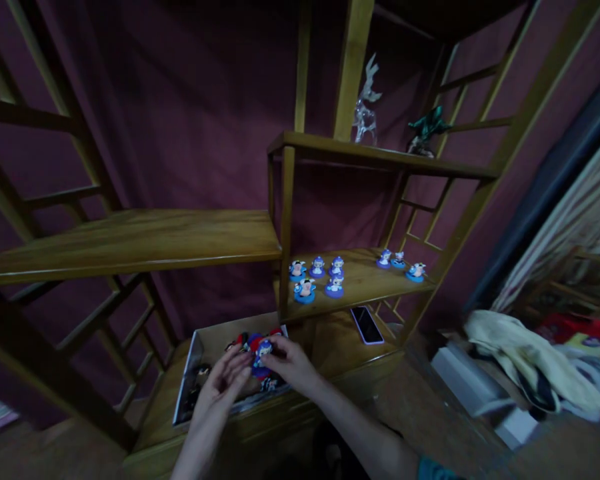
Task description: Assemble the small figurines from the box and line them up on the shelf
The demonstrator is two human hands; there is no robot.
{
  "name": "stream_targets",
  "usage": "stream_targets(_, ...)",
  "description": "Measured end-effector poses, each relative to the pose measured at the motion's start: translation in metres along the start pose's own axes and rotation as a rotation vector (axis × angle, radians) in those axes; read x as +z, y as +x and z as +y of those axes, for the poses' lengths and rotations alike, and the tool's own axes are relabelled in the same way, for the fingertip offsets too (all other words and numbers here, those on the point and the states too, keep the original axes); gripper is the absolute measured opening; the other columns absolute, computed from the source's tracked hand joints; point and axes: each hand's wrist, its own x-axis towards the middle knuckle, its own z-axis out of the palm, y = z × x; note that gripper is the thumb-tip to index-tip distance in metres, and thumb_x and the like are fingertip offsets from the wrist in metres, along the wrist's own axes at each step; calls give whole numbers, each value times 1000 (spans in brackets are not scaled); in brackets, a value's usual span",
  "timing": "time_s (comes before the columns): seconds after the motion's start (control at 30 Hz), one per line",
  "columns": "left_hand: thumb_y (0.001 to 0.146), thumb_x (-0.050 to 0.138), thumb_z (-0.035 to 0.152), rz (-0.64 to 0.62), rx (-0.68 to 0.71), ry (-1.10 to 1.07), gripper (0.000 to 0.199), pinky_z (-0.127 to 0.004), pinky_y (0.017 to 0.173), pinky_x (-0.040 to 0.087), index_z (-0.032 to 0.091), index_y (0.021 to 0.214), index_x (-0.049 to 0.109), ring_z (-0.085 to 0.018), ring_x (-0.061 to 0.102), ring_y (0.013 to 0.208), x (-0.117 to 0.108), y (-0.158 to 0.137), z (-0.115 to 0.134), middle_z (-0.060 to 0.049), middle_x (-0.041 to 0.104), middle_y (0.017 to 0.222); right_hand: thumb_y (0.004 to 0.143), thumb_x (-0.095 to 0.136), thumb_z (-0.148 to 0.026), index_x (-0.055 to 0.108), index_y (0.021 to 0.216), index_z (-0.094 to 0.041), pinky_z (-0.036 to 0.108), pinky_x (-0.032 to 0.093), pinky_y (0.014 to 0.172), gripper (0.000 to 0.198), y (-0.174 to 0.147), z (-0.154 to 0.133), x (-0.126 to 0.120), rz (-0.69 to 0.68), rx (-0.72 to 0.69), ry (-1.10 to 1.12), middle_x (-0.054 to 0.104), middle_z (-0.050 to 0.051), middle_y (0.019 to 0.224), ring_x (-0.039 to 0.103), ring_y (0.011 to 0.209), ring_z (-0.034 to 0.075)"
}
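Observation:
A small purple-and-white figurine (263, 353) is pinched between the thumb and fingers of my right hand (291, 365), over an open cardboard box (186, 380). Close to its left side is my left hand (225, 379), palm turned inward and fingers stretched out; whether a fingertip touches the figurine I cannot tell. Inside the box lie red and blue figures, a black-and-white one (269, 385) and dark pieces (197, 383), partly hidden by my hands.
Several small purple or blue-based figurines (335, 287) stand on the shelf (365, 288) at right. Below it lies a phone (367, 325). A clear deer ornament (366, 107) and a green ornament (427, 130) stand higher up. Cloth (530, 360) is piled at far right.

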Motion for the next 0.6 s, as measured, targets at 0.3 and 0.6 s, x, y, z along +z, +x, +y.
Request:
stream_targets(0.3,62,72,39,-16,-96,-176,57,-32,89,48,18,113,58,-26,55,109,-30,12,-7,-9,64,111,73,67,-32,60,106,-21,27,46,80,35,-75,-138,-92,-29,-60,-23,64,2,95,59,85,14)
stream_targets(0.6,54,74,44,-53,-133,-64,56,-34,87,49,18,101,64,-29,56,107,-22,16,-3,-10,68,104,60,72,-30,63,90,-17,30,47,75,34,17,-171,-226,430,-191,-277,65,0,74,59,67,13)
